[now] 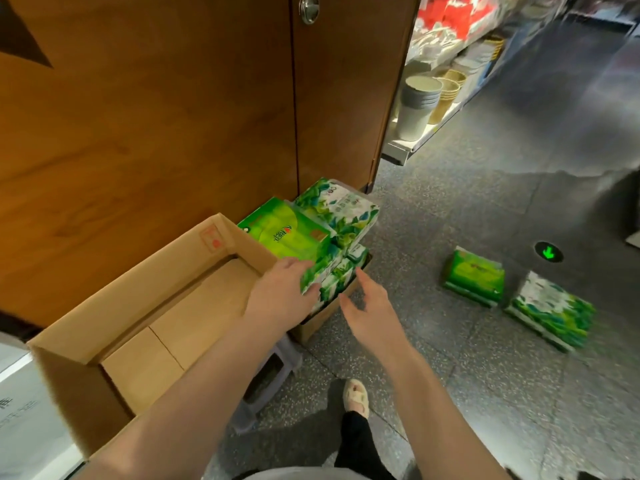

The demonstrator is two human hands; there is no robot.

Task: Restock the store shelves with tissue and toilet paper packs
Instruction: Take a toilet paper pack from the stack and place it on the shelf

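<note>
- Our left hand grips the near end of a green tissue pack that lies on top of the stack at the far end of the cardboard box; thumb and fingers wrap its corner.
- Our right hand hovers just beside that stack, fingers spread and holding nothing.
- The box stands on the floor against the wooden cabinet; its near part shows bare cardboard.
- A white-and-green leaf-print pack lies at the far end of the stack, against the cabinet's foot.
- Two more packs, a green one and a leaf-print one, lie on the floor to the right, well apart from the box.
- We judge these packs light and soft, their plastic wrap slick; best taken from both short ends, pressing gently so the tissue does not crush.
</note>
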